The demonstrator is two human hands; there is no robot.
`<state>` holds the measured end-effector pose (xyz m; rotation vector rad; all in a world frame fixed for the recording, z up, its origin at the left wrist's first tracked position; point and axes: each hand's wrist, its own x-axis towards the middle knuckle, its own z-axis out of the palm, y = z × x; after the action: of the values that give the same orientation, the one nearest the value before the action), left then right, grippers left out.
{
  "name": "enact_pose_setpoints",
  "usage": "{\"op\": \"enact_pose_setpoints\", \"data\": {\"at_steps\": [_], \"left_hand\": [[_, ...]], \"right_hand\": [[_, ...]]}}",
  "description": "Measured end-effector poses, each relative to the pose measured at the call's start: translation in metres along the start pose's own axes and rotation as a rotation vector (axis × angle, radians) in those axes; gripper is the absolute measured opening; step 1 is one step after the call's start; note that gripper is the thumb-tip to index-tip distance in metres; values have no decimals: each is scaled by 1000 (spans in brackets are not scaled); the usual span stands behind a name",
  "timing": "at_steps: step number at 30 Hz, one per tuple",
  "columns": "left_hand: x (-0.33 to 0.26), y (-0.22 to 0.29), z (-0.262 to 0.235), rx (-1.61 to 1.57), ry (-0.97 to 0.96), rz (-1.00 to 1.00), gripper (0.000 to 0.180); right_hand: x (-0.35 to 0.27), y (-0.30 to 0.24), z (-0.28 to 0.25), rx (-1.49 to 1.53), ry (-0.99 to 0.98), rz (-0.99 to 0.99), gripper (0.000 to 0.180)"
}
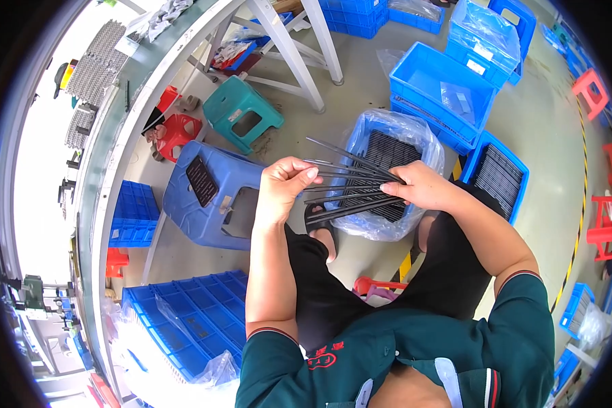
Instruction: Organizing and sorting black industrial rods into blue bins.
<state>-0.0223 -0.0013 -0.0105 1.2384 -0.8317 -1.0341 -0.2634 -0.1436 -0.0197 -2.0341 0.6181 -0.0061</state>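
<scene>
My right hand (418,185) is closed round one end of a bundle of thin black rods (360,178), which fan out toward the left. My left hand (287,185) pinches the far tip of a rod at the upper part of the fan; how many tips lie between its fingers is hidden. Other rod ends stick out free below that hand. Beneath the fan stands a blue bin lined with clear plastic (428,146), holding many dark slender pieces (391,151). My fingers cover part of the bundle.
A blue plastic stool (183,204) with a dark flat tray (201,181) on it stands left. Behind it is a green stool (241,109). Blue crates (442,88) stack up at the far right, one filled crate (523,170) nearer. A long workbench (126,129) runs along the left.
</scene>
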Motion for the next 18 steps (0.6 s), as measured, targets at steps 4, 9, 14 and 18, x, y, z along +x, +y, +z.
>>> {"op": "enact_pose_setpoints", "data": {"at_steps": [4, 9, 14, 18], "left_hand": [[0, 6, -10, 150, 54, -36, 8], [2, 8, -13, 113, 106, 71, 8], [1, 7, -12, 103, 47, 35, 8], [1, 1, -4, 42, -7, 38, 8]], "right_hand": [[-2, -5, -2, 40, -26, 41, 35], [-1, -1, 1, 41, -48, 30, 35], [0, -3, 0, 3, -58, 28, 36], [1, -4, 1, -3, -90, 33, 35]]}}
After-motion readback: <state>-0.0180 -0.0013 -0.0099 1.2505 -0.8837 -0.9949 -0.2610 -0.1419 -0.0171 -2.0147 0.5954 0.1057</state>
